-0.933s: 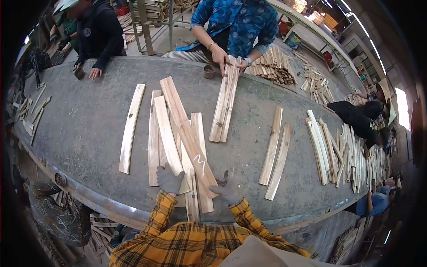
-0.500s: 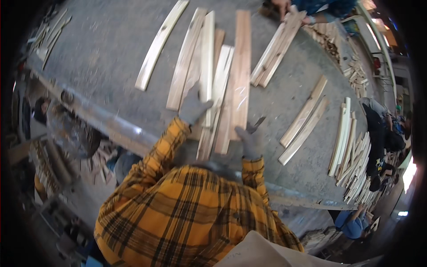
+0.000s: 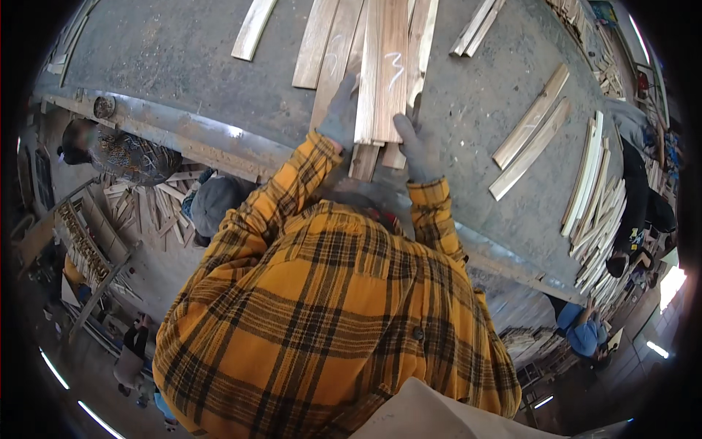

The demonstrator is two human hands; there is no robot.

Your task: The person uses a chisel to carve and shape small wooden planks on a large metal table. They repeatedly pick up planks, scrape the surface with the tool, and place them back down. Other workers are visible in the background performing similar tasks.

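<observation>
My left hand (image 3: 340, 113), in a grey glove, is closed along the left edge of a few pale wooden boards (image 3: 380, 73) laid side by side. Against their right edge presses my right hand (image 3: 418, 150), also gloved, its thumb on the side of the board. A white chalk mark shows on the reddish board between my hands. Under these boards, shorter board ends (image 3: 363, 162) stick out toward me. To the left of my left hand lie further boards (image 3: 314, 47). A small dark thing shows just beyond my right thumb; I cannot make it out.
Two loose boards (image 3: 530, 150) lie on the grey tabletop (image 3: 468, 110) to the right, with a pile of strips (image 3: 596, 194) farther right. A single board (image 3: 254, 29) lies at left. Beyond the table edge (image 3: 256, 143), people (image 3: 219, 201) sit near scattered wood.
Both hands have moved away from me and drawn together around the boards, which now lie closer side by side. The other person's hands at the far right have left view.
</observation>
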